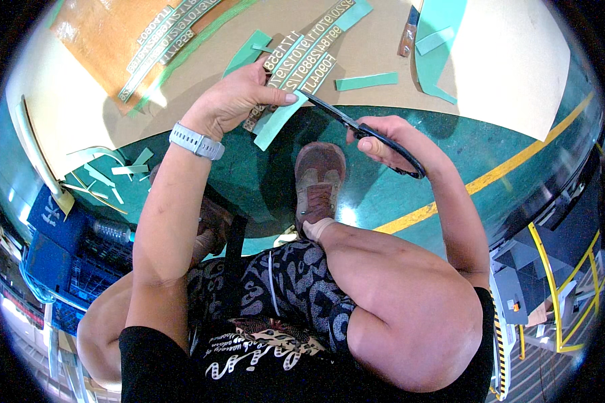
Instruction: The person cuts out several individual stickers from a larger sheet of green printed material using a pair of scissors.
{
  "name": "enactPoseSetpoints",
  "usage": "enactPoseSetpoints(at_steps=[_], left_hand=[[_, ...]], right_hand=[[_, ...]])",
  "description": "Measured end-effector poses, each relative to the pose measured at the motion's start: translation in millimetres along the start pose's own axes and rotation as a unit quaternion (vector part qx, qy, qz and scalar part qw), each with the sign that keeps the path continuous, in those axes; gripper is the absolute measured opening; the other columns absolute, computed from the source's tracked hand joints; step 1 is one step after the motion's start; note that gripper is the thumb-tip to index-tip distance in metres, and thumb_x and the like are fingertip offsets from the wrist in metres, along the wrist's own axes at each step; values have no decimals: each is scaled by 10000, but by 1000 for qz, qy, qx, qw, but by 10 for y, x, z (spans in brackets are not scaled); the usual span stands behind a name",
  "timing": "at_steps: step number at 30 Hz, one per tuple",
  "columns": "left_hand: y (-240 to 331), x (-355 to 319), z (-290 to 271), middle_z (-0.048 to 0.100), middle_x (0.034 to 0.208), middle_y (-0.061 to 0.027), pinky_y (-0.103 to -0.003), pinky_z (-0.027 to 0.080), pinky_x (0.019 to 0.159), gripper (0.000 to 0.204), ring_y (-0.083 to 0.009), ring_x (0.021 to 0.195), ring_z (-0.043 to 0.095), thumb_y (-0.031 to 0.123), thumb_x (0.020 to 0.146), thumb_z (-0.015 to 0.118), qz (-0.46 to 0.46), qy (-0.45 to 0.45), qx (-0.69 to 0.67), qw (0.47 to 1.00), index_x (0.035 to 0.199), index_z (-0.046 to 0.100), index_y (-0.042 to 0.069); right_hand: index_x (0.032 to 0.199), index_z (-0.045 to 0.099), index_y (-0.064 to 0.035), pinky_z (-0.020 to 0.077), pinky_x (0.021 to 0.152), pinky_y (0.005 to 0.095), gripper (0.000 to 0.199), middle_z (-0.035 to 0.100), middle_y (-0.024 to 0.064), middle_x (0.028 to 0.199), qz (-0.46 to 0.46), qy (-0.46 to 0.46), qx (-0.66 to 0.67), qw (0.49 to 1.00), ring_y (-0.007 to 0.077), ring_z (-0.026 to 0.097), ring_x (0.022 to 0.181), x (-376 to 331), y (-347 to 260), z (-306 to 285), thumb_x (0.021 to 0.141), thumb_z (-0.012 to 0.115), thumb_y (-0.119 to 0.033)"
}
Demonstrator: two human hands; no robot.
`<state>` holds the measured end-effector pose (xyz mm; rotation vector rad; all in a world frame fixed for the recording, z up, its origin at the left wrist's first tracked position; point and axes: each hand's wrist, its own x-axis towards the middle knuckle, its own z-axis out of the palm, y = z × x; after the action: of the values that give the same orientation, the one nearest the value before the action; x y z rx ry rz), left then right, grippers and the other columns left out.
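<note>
A sheet of green strips with rows of cut-out or printed characters (309,64) hangs tilted over the edge of the brown board. My left hand (232,101) is closed on its near left edge, thumb on top, fingers underneath. A plain green strip (279,124) sticks out from the sheet toward me, below the thumb. In my right hand (393,138) is a pair of black scissors (336,115), the fingers around the handles. The blade tips meet the sheet's near edge, just right of my left thumb. How far the blades are apart is hard to see.
The brown board (376,50) bears loose green offcuts (366,81), a brush-like tool (407,39) and an orange panel (94,40) with another lettered strip. More scraps (133,169) lie on the green floor near a blue crate (67,258). My shoe (320,178) is below the sheet.
</note>
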<state>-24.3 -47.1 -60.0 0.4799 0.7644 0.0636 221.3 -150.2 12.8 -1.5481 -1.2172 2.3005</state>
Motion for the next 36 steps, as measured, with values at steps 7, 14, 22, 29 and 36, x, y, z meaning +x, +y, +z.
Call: enactPoseSetpoints(at_steps=[7,14,22,29,36], left_hand=[[-8,-9,-15,543,1193,-47,-253,397,958,676,-113,1064,523,-7,736,687,1,-4,-7,1000,1319,347,20],[19,-31,-14,549,1192,-51,-253,402,957,630,-123,1077,528,-7,739,683,-2,-14,-35,999,1290,380,14],[-5,-26,-25,550,1198,-49,-253,402,960,624,-124,1080,531,-7,741,679,14,-22,-51,998,1291,385,17],[-18,-30,-51,559,1182,-41,-249,409,949,634,-118,1061,540,7,739,683,12,-25,-61,998,1298,385,25],[5,-2,-65,581,1135,-40,-242,410,932,624,-114,1029,544,1,724,704,5,-24,-41,999,1270,402,21]], right_hand=[[932,563,-59,302,457,222,503,381,-49,577,25,-8,2,1000,62,369,515,-10,3,-13,818,564,-549],[915,574,-49,346,516,259,518,394,-18,605,6,8,-35,999,103,386,571,-4,1,-11,813,561,-557],[902,578,-48,354,531,257,502,403,-14,614,-31,28,-46,998,102,396,588,-1,-5,21,820,565,-543],[886,579,-45,353,534,254,481,405,-18,617,-24,34,-46,998,97,395,595,9,-10,29,828,572,-523],[913,570,-53,363,564,252,501,425,-18,660,-18,40,-64,997,91,397,628,-2,62,25,783,620,-534]])
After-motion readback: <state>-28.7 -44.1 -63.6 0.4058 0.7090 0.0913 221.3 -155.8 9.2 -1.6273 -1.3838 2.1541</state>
